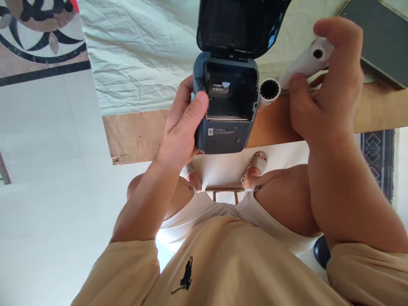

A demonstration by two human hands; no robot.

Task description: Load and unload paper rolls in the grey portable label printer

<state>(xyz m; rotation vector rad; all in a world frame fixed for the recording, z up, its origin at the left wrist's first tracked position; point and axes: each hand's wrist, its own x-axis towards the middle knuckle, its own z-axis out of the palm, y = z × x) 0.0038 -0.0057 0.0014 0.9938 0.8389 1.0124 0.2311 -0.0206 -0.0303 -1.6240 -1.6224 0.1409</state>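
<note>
A small dark grey printer (227, 106) stands at the table's near edge with its lid (239, 25) swung up and its paper bay bare. My left hand (181, 127) is wrapped round the printer's left side, thumb on its top corner. My right hand (328, 85) is raised to the right of the printer, fingers pinched on a white paper roll (307, 61) with a dark core hole. A second white roll (269, 90) lies on the table against the printer's right side.
The wooden table (137, 134) is partly covered by a creased white cloth (140, 51). A dark flat device (382, 38) lies at the far right. Below the edge are my knees, sandalled feet (255, 168) and pale tiled floor (47, 191).
</note>
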